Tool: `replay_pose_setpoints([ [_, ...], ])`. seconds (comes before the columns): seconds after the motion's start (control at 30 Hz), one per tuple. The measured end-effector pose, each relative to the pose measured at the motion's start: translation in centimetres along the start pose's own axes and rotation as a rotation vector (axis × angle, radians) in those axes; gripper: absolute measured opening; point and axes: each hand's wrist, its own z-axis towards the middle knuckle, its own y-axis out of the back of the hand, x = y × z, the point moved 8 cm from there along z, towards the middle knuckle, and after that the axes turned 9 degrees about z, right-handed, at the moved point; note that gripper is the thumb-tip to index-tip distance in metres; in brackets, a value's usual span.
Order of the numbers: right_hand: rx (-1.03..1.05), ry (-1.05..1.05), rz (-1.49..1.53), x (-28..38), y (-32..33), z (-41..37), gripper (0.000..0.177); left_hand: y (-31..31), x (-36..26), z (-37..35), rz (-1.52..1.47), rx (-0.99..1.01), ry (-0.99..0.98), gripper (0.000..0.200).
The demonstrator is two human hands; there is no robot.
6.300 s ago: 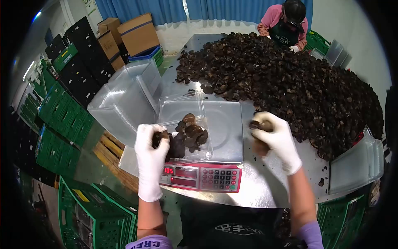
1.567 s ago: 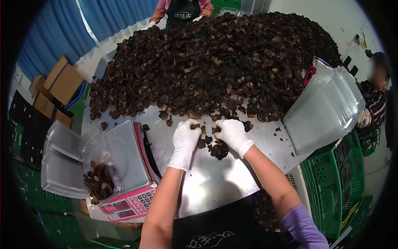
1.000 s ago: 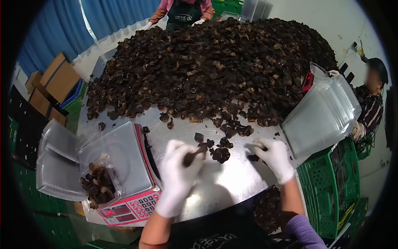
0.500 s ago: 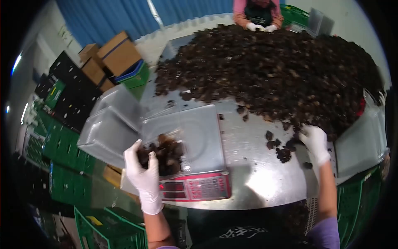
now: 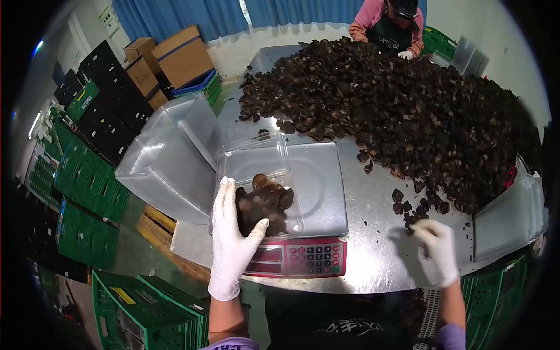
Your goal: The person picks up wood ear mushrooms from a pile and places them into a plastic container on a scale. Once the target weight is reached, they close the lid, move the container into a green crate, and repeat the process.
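A clear plastic tub (image 5: 296,213) holding dark brown wood ear mushrooms (image 5: 265,204) rests on the metal pan of a scale (image 5: 319,192) with a red keypad front. My left hand (image 5: 233,233), in a white glove, grips the tub's left side, thumb over the near rim against the mushrooms. The tub's clear lid (image 5: 256,157) stands open behind it. My right hand (image 5: 436,248), gloved too, has its fingers curled together above the table, beside a few loose mushroom pieces (image 5: 419,214). Whatever its fingertips may hold is hidden.
A big heap of wood ear mushrooms (image 5: 396,111) covers the back of the metal table (image 5: 373,256). Nested clear tubs (image 5: 169,163) stand left of the scale, and clear plastic stacks (image 5: 507,216) at right. A co-worker (image 5: 391,29) is behind the heap. Green crates (image 5: 146,315) flank the table.
My right hand has drawn back from the heap's edge toward me, its fingers curling. My left hand stays at the tub. The view has shifted, showing more of the co-worker.
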Motion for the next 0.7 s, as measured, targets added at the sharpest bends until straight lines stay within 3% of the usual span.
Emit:
replay_pose_setpoints([
  [0.07, 0.177, 0.209, 0.01, 0.9, -6.3, 2.7, 0.015, 0.9, 1.0, -0.3, -0.075, -0.035, 0.007, 0.084],
  [0.13, 0.315, -0.01, 0.232, 3.8, -12.8, 2.7, 0.019, 2.1, 2.1, -0.9, -0.106, -0.117, 0.037, 0.077],
  [0.17, 0.399, 0.092, 0.361, 5.0, -16.0, 3.3, 0.02, 2.5, 2.8, -1.4, -0.115, -0.163, 0.045, 0.074],
  [0.2, 0.503, 0.029, 0.455, 6.0, -18.9, 3.0, 0.023, 2.8, 3.3, -1.9, -0.11, -0.173, 0.05, 0.074],
  [0.23, 0.531, 0.153, 0.361, 7.0, -21.1, 3.7, 0.025, 3.0, 3.8, -2.4, -0.138, -0.178, 0.069, 0.071],
  [0.27, 0.558, 0.139, 0.295, 8.6, -23.0, 3.0, 0.024, 3.2, 4.3, -3.0, -0.169, -0.181, 0.089, 0.068],
  [0.3, 0.599, 0.425, 0.28, 9.1, -25.2, 4.0, 0.024, 3.3, 4.3, -3.4, -0.17, -0.192, 0.105, 0.062],
  [0.37, 0.652, 0.419, 0.197, 9.9, -28.7, 3.7, 0.024, 3.5, 4.3, -3.9, -0.14, -0.192, 0.131, 0.059],
  [0.43, 0.578, 0.713, -0.117, 10.8, -30.9, 3.1, 0.023, 3.5, 4.4, -4.2, -0.153, -0.2, 0.139, 0.056],
  [0.47, 0.535, 0.935, -0.494, 11.1, -31.5, 2.2, 0.025, 3.5, 4.5, -4.4, -0.16, -0.19, 0.138, 0.053],
  [0.5, 0.532, 0.928, -0.491, 10.7, -31.6, 2.2, 0.025, 3.5, 4.7, -4.5, -0.159, -0.183, 0.135, 0.053],
  [0.6, 0.336, 1.18, -0.36, 11.5, -29.7, 1.7, 0.029, 3.8, 5.2, -4.9, -0.148, -0.225, 0.166, 0.045],
  [0.7, 0.279, 1.03, -0.246, 12.5, -25.5, 2.9, 0.02, 3.7, 6.1, -5.1, -0.156, -0.232, 0.154, 0.043],
])
